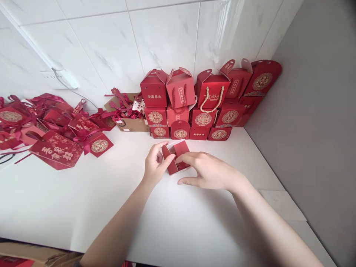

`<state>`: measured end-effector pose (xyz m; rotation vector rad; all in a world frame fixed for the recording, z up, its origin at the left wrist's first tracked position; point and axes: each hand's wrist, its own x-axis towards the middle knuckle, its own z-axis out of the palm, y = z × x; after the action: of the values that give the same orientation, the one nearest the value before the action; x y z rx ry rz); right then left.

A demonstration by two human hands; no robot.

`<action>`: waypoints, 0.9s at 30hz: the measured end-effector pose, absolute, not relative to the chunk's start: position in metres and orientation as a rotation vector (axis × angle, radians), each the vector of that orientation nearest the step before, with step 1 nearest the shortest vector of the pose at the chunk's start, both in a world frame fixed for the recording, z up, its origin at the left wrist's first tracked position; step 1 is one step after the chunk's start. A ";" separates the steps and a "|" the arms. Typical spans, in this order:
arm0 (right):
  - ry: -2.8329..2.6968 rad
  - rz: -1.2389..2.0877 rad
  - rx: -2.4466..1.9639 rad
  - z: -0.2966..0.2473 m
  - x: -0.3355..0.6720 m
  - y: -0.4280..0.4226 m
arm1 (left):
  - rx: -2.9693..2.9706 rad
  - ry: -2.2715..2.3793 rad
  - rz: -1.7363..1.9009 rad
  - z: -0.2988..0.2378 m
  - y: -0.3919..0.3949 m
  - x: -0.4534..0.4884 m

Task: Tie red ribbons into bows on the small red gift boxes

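Observation:
A small red paper box (178,155), partly folded with flaps sticking up, lies on the white tabletop (83,200) near its middle. My left hand (154,165) grips its left side, thumb and fingers curled round a flap. My right hand (207,170) rests over its right side, fingers pressing on the card from above. Both hands hold the same box.
Stacked red gift boxes (200,104) with rope handles stand against the tiled wall behind. A brown carton (130,120) of ribbons sits to their left. Flat red box blanks and ribbons (55,129) are heaped at far left. A grey wall (314,129) bounds the right.

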<state>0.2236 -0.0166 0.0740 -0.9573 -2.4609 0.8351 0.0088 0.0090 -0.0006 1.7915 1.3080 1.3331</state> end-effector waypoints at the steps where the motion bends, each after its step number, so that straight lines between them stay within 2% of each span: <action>1: -2.437 0.898 -0.925 0.074 0.223 -0.017 | 1.763 1.356 1.301 0.000 0.010 0.009; 6: -2.287 1.044 -0.986 0.068 0.218 -0.017 | 1.539 1.358 1.109 -0.001 0.016 0.008; 12: -2.121 1.269 -0.924 0.060 0.212 -0.011 | 1.472 1.248 1.175 -0.002 0.015 0.011; 17: -2.056 1.177 -1.032 0.051 0.215 -0.001 | 1.379 1.128 1.021 -0.010 0.011 0.019; 20: -2.175 1.190 -0.933 0.046 0.220 0.002 | 1.281 1.041 1.031 -0.015 0.011 0.022; 27: -2.162 0.712 -1.135 0.034 0.221 0.009 | 1.357 1.002 1.178 -0.019 0.016 0.016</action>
<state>0.2213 0.0094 0.0337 -1.1355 -2.1621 0.7124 0.0160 0.0163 -0.0194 1.3573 1.0021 1.1783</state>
